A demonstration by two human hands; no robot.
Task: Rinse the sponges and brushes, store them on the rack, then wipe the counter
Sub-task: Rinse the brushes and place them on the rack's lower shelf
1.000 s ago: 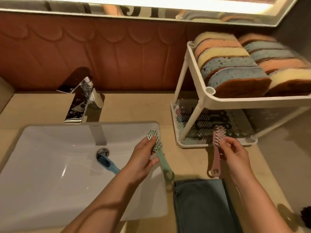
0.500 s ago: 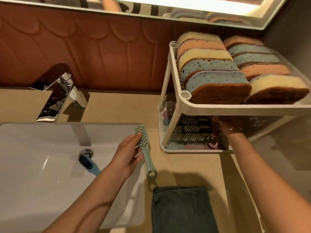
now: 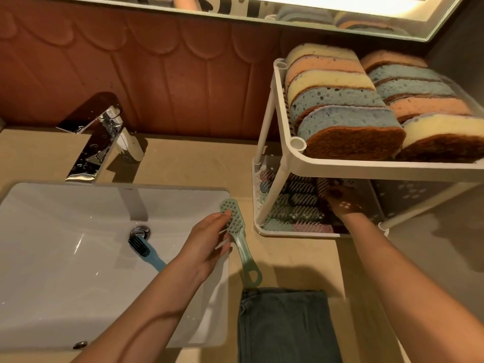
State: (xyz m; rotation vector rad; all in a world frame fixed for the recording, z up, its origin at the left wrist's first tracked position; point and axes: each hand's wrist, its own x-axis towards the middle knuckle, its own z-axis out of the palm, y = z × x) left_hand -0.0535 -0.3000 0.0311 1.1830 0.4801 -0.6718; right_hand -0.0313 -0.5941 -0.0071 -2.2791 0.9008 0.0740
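Observation:
My left hand (image 3: 207,244) grips a pale green brush (image 3: 245,255) by its neck, bristles up, over the right rim of the white sink (image 3: 52,258). A blue brush (image 3: 146,251) lies in the basin by the drain. My right hand (image 3: 345,203) reaches into the shadowed lower shelf of the white rack (image 3: 366,167), among several stored brushes (image 3: 296,205). Its fingers are hidden in the dark, so what they hold is unclear. Several coloured sponges (image 3: 340,121) stand on edge on the top shelf.
A folded dark green cloth (image 3: 285,326) lies on the beige counter (image 3: 296,258) in front of the rack. A chrome faucet (image 3: 99,142) stands behind the sink. A brown tiled wall and a mirror close off the back.
My right hand carried the pink brush from the counter's front into the rack's lower shelf and stays there. My left hand keeps the green brush in nearly the same place.

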